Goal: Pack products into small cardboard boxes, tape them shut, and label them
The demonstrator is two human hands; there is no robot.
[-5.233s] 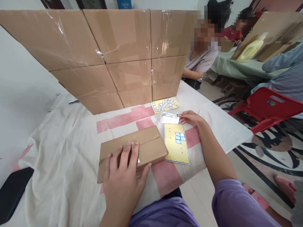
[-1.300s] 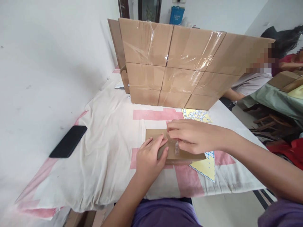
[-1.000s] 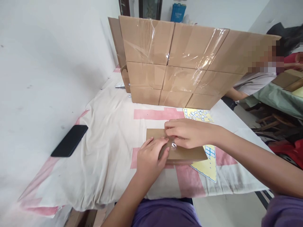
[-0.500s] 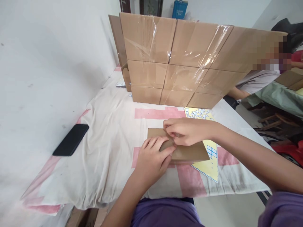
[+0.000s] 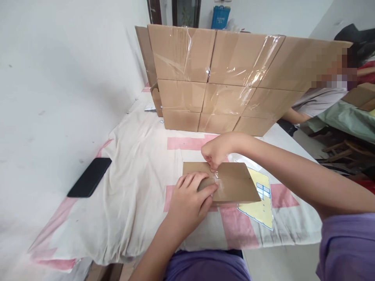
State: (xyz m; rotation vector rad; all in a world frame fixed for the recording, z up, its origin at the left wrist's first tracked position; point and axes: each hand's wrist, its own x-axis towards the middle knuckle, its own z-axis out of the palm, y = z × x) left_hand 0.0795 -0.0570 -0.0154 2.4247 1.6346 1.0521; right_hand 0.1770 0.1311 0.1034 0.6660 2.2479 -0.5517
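A flat brown cardboard box (image 5: 234,185) lies on the cloth-covered table in front of me. My left hand (image 5: 190,199) rests on the box's left part, fingers spread flat and pressing down. My right hand (image 5: 215,151) is above the box's far edge, fingers pinched together on a strip of clear tape (image 5: 218,180) that runs over the box top. A yellow sticker sheet (image 5: 260,203) with a few blue-edged labels lies partly under the box on its right side.
A wall of taped brown cartons (image 5: 216,78) stands across the far side of the table. A black phone (image 5: 89,182) lies on the cloth at the left. Another person (image 5: 316,99) sits beyond the cartons at the right. The white wall is close on the left.
My right hand has lifted from the box top and moved back toward the far edge, pinching the tape. My left hand has stayed pressed on the box.
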